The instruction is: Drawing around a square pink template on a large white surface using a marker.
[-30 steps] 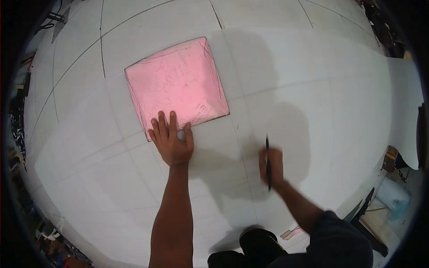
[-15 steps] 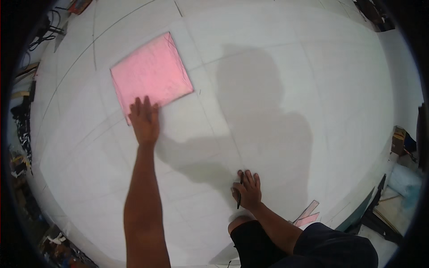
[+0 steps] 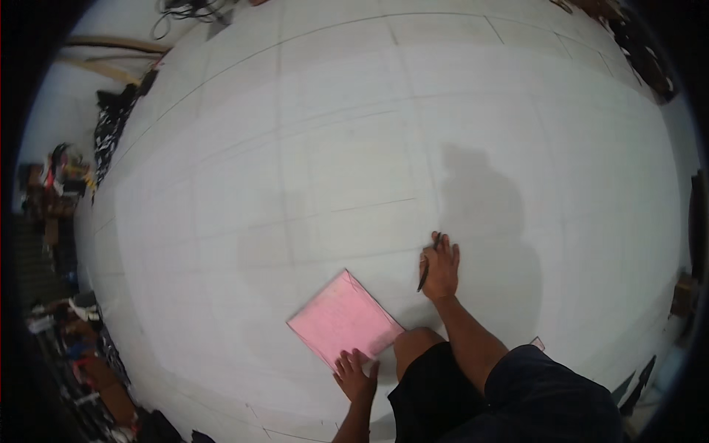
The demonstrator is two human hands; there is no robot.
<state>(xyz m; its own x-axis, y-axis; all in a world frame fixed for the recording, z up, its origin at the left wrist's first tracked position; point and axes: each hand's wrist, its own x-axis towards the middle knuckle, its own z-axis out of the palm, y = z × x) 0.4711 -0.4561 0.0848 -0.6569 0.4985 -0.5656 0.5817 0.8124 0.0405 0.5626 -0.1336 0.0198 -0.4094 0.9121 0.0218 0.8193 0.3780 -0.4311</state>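
Note:
A flat pink square sheet (image 3: 343, 319) with dark edges lies on the large white surface, just left of my bent knee. My left hand (image 3: 356, 376) rests on its near edge, fingers spread and nothing gripped. Further forward and to the right, my right hand (image 3: 442, 272) leans on the white surface. A slim black pen (image 3: 422, 275) is held in it, passing between the fingers and slanting toward me.
Thin dark lines and faint creases run across the white surface (image 3: 332, 162). By my right sleeve a small pink scrap (image 3: 538, 343) shows. Clutter (image 3: 96, 369) lines the left rim, with black cables (image 3: 190, 10) at the far left. A brown box (image 3: 684, 295) stands at right.
The pink sheet now lies much closer to my knee, and my left arm has drawn back with its hand still on it. The view has shifted. My right hand keeps the pen.

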